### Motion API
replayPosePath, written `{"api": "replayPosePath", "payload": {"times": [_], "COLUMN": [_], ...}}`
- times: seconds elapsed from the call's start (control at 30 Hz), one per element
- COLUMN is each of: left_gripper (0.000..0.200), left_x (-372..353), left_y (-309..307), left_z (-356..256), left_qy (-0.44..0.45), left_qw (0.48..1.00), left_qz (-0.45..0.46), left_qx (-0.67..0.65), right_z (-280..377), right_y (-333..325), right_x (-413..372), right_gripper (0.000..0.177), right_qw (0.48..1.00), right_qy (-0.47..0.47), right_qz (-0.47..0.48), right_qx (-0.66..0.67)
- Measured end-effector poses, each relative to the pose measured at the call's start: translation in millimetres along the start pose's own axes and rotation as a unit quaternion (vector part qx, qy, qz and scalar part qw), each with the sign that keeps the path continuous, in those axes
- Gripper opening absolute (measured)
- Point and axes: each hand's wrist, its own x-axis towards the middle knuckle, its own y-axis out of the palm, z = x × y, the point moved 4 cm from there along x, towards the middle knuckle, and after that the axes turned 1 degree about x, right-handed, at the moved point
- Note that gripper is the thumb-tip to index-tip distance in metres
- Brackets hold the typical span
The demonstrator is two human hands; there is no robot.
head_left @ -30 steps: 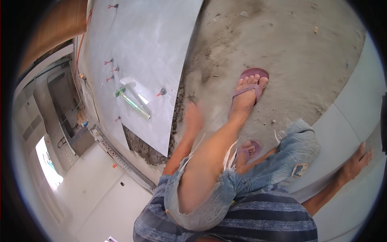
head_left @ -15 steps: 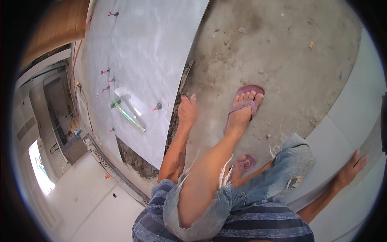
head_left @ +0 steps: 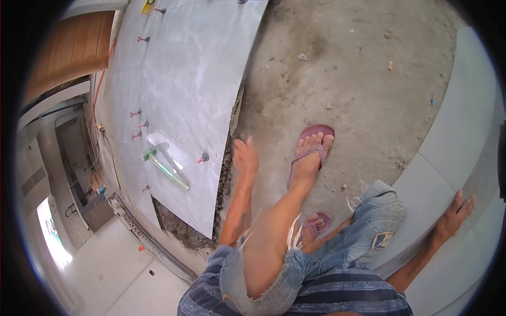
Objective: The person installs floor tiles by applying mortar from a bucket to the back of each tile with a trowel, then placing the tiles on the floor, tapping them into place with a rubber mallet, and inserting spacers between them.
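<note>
My left hand (head_left: 245,159) is over the rough floor beside the right edge of a large glossy grey tile (head_left: 195,79). Its thumb and forefinger are apart, the other fingers partly bent, and nothing shows in it. Crumbly mortar (head_left: 226,168) lines the tile edge by my fingertips. My right hand (head_left: 454,215) rests with spread fingers on a pale grey tile at the far right. On the glossy tile lie a green-headed mallet (head_left: 167,169) with a translucent handle and a red-handled levelling clip (head_left: 204,158). More red clips (head_left: 136,114) stand along the joint to the left.
My sandalled foot (head_left: 308,155) stands on bare concrete (head_left: 358,105). A long perforated metal bar (head_left: 150,237) lies at the lower left, near exposed mortar (head_left: 182,226). Cables (head_left: 109,142) run along the left wall side. A yellow tool (head_left: 147,6) shows at the top.
The view has shifted, so the tile, clips and mallet appear lower. My left hand stays beside the tile edge, and my right hand remains on the pale tile.
</note>
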Motion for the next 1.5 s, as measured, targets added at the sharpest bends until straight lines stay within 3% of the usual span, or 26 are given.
{"api": "replayPosePath", "payload": {"times": [0.1, 0.3, 0.4, 0.5, 0.7, 0.9, 1.0, 1.07, 1.17, 1.33, 1.4, 1.5], "left_gripper": [0.044, 0.042, 0.042, 0.046, 0.053, 0.046, 0.042, 0.043, 0.044, 0.041, 0.039, 0.038], "left_x": [-13, 22, 58, 86, 109, 37, -11, -38, -84, -182, -198, -187], "left_y": [-6, 0, -6, -16, -32, -13, -51, -68, -69, -64, -58, -40], "left_z": [-8, -71, -110, -138, -125, -58, -38, 2, 87, 196, 209, 203], "left_qy": [0.003, 0.104, 0.092, 0.081, 0.103, -0.002, -0.024, -0.025, -0.020, -0.112, -0.100, -0.068], "left_qw": [0.999, 0.994, 0.994, 0.994, 0.989, 0.995, 0.994, 0.994, 0.999, 0.973, 0.969, 0.984], "left_qz": [-0.044, -0.001, 0.047, 0.039, 0.041, 0.009, 0.030, 0.029, 0.041, 0.191, 0.218, 0.149], "left_qx": [0.006, -0.020, -0.043, -0.067, -0.098, -0.100, -0.107, -0.106, -0.027, 0.071, 0.060, 0.065], "right_z": [1, -2, 9, 8, 8, 8, -15, -18, -4, -1, -9, -26], "right_y": [-4, -6, -6, -6, -7, -10, -3, -1, -5, -5, -4, 2], "right_x": [-1, 0, -2, -4, -6, -3, 5, 7, 5, 5, 8, 15], "right_gripper": [0.077, 0.076, 0.076, 0.076, 0.077, 0.078, 0.072, 0.062, 0.073, 0.065, 0.066, 0.068], "right_qw": [1.000, 1.000, 0.999, 0.999, 1.000, 1.000, 0.999, 0.999, 0.997, 0.997, 0.994, 0.994], "right_qy": [0.007, 0.026, 0.043, 0.048, 0.030, 0.019, -0.004, -0.005, -0.015, -0.048, -0.086, -0.080], "right_qz": [-0.001, 0.001, 0.005, 0.005, 0.005, 0.007, 0.031, 0.047, 0.071, 0.064, 0.068, 0.074], "right_qx": [-0.004, 0.009, 0.000, -0.001, 0.002, 0.010, 0.008, 0.016, 0.007, 0.012, -0.008, 0.013]}}
